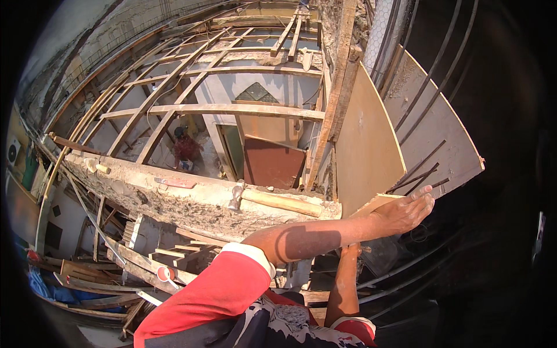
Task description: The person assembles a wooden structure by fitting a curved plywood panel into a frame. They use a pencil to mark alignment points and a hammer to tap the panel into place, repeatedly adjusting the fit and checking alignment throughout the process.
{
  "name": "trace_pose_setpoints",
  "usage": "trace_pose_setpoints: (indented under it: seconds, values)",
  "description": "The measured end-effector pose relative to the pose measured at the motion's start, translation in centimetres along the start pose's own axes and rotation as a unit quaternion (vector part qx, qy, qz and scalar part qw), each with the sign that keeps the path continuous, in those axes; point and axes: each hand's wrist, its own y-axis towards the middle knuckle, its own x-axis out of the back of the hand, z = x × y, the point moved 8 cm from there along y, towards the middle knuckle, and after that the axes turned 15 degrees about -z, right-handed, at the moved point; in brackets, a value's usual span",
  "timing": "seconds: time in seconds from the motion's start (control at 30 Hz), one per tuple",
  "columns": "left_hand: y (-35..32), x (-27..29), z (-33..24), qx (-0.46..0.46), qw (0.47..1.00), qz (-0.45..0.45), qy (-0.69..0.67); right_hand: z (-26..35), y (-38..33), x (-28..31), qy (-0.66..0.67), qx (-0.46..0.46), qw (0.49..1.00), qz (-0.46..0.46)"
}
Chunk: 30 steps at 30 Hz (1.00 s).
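Precariously, high over a building site, one hand point(406, 211) lies flat, fingers together, pressing the corner of a plywood board point(366, 153); which hand it is, I cannot tell. A slip could tip the board into the open timber framework point(191, 110). A hammer point(272, 199) rests on the rough concrete beam point(174, 200).

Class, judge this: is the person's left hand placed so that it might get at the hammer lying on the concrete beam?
Probably yes. The left hand rests on a plywood board just beyond the hammer, which lies uncovered on the concrete beam.
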Motion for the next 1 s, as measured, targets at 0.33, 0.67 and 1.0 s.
trace_pose_setpoints:
  seconds: [0.33,0.67,1.0]
  values:
    - [-0.3,0.7,0.3,0.036,0.998,-0.033,0.039,-1.8,-1.1,1.9,-0.124,0.024,0.989,0.076]
    - [-0.8,-0.6,-0.3,0.059,0.996,-0.054,0.03,-2.2,-2.3,2.5,-0.158,0.028,0.981,0.109]
    - [-1.0,-0.9,-0.9,0.08,0.996,-0.043,0.026,-3.2,-3.7,3.1,-0.192,0.034,0.971,0.136]
